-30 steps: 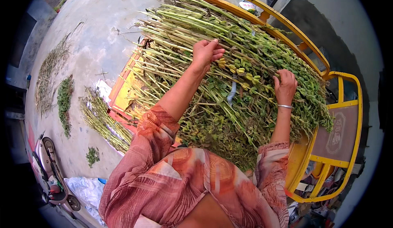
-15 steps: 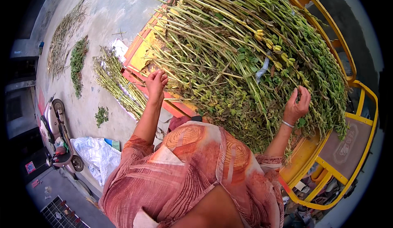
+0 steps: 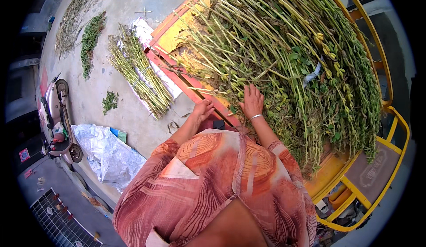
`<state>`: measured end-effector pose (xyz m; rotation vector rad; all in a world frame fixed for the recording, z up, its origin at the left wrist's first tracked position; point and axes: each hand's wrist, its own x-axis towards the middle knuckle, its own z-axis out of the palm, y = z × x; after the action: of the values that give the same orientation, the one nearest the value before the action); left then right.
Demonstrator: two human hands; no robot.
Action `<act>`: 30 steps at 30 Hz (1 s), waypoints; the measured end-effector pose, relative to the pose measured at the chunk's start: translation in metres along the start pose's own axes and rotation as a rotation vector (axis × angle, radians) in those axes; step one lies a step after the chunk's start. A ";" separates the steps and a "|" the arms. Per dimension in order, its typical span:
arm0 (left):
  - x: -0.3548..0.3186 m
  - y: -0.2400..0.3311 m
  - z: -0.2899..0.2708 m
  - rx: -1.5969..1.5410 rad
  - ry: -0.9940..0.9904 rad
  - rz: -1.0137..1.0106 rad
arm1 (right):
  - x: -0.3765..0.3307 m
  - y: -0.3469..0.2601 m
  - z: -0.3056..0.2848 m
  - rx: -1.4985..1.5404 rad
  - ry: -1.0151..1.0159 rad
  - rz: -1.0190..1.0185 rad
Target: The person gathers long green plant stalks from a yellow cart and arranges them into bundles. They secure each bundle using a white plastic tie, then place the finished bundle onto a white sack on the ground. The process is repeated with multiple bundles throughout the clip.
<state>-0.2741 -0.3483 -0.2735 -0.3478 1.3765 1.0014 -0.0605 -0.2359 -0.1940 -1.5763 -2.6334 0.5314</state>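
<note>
A thick heap of cut soybean-like plants [image 3: 284,47], with pale stems and green to yellow pods, fills the bed of a yellow and red cart [image 3: 206,97]. My right hand [image 3: 253,101], a silver bracelet at its wrist, reaches to the heap's near edge with fingers apart; it touches leaves and stem ends there. Close to the cart's red edge, my left hand [image 3: 203,110] has its fingers stretched forward, loosely bent, and nothing shows in it. A strip of pale bluish plastic [image 3: 313,75] lies among the stalks.
Left of the cart, bundled stalks [image 3: 140,72] lie on a white sheet [image 3: 171,87]. Green plants [image 3: 92,43] and dry stalks [image 3: 73,23] lie farther off on concrete. A white plastic sack [image 3: 106,156] and a scooter [image 3: 60,118] are at left. Yellow rails [image 3: 392,176] border the cart's right side.
My right hand has moved left from the heap's right part to its near edge. My left hand has come back toward me and right. The view has shifted, showing the heap farther right.
</note>
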 end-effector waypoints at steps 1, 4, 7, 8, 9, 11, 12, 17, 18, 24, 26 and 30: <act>0.004 0.001 0.005 -0.016 0.029 0.033 | 0.003 -0.004 0.002 -0.053 -0.023 0.060; 0.007 0.014 0.016 -0.073 0.005 0.163 | 0.012 0.010 0.038 -0.265 0.047 0.088; -0.001 0.039 0.018 -0.083 -0.077 0.230 | 0.020 0.020 0.039 -0.233 0.010 0.072; 0.000 0.048 0.013 -0.089 -0.101 0.257 | 0.021 0.016 0.031 -0.188 -0.021 0.083; 0.001 0.056 0.012 -0.095 -0.128 0.281 | 0.021 0.012 0.020 -0.146 -0.054 0.097; -0.002 0.075 0.020 -0.122 -0.158 0.301 | 0.014 0.012 0.015 -0.071 -0.076 0.136; -0.004 0.084 0.026 -0.134 -0.171 0.308 | 0.008 0.013 0.014 -0.023 -0.069 0.131; 0.005 0.111 0.047 -0.270 -0.228 0.221 | -0.018 0.024 0.004 0.219 -0.038 0.065; 0.006 0.114 0.047 -0.294 -0.316 0.217 | -0.023 0.028 0.002 0.273 -0.023 0.042; 0.002 0.126 0.065 -0.311 -0.491 0.157 | -0.044 0.044 -0.023 0.354 -0.050 0.088; 0.009 0.133 0.067 -0.329 -0.380 0.191 | -0.050 0.056 -0.019 0.332 -0.050 0.066; 0.031 0.145 0.070 -0.385 -0.172 0.173 | -0.054 0.078 -0.015 0.349 0.003 0.111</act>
<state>-0.3421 -0.2032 -0.2376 -0.4210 1.0680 1.4114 0.0356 -0.2449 -0.1951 -1.6095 -2.2964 0.9339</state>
